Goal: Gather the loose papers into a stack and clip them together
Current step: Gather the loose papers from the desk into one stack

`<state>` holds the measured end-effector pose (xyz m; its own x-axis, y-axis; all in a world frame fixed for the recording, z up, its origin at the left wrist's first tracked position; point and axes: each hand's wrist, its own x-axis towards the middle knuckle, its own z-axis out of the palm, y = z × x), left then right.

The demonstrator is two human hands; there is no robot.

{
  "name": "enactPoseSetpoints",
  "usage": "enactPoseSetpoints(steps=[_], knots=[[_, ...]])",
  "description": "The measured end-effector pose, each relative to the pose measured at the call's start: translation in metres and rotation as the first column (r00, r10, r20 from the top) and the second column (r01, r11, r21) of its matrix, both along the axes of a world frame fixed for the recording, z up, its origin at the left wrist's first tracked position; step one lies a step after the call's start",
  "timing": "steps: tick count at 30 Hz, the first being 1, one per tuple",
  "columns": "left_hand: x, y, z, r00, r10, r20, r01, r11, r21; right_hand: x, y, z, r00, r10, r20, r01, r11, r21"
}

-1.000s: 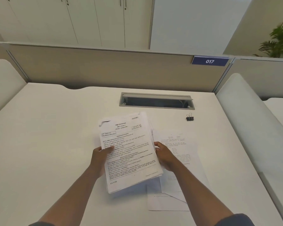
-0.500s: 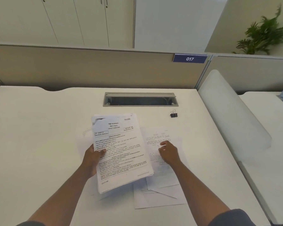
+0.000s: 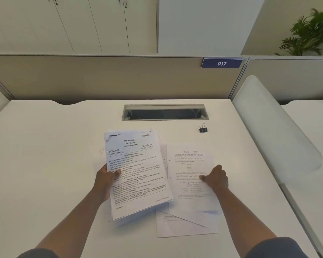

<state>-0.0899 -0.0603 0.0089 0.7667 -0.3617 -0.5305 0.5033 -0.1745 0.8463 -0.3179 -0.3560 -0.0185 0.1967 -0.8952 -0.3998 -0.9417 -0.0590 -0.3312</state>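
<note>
Now, left hand (image 3: 105,180) is gripping a stack of printed exam papers (image 3: 136,174) by its left edge, thumb clamped on top | right hand (image 3: 215,178) is pressing flat on a loose sheet (image 3: 191,164) on the white desk (image 3: 45,155); fingers together | black binder clip (image 3: 203,128) is sitting apart, beyond the sheets

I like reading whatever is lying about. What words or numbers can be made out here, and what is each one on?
"017": white digits on the blue sign fixed to the partition.
"KANNADA", "Paper I", "LITERATURE": heading of the top sheet of the stack held in the left hand.
Body text of that sheet: too small to read reliably.
Loose sheet under the right hand: print too faint to read.
</note>
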Motion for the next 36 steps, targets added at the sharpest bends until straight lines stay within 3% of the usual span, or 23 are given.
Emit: enactPoseSetpoints(steps=[7, 12, 19, 26, 30, 36], knots=[[-0.003, 0.003, -0.004, 1.0, -0.013, 0.001, 0.013, 1.0, 0.006, -0.005, -0.008, 0.014, 0.981, 0.076, 0.178, -0.07, 0.997, -0.039], [-0.004, 0.002, -0.001, 0.999, -0.047, 0.019, 0.046, 0.999, 0.015, -0.003, -0.01, 0.024, 0.907, 0.142, 0.396, -0.141, 0.989, -0.033], [-0.008, -0.013, 0.008, 0.998, -0.063, -0.023, 0.062, 0.996, -0.071, 0.018, 0.011, 0.039, 0.805, 0.145, 0.576, -0.267, 0.955, 0.133], [-0.009, -0.024, 0.013, 0.987, 0.005, -0.162, -0.025, 0.992, -0.124, 0.051, 0.045, 0.05, 0.767, 0.161, 0.621, -0.371, 0.901, 0.225], [-0.012, -0.023, 0.014, 0.981, -0.064, -0.181, 0.035, 0.987, -0.157, 0.057, 0.059, 0.05, 0.751, 0.143, 0.644, -0.393, 0.881, 0.263], [-0.015, -0.028, 0.011, 0.995, -0.092, -0.045, 0.089, 0.994, -0.067, 0.059, 0.067, 0.057, 0.746, 0.043, 0.665, -0.339, 0.883, 0.324]])
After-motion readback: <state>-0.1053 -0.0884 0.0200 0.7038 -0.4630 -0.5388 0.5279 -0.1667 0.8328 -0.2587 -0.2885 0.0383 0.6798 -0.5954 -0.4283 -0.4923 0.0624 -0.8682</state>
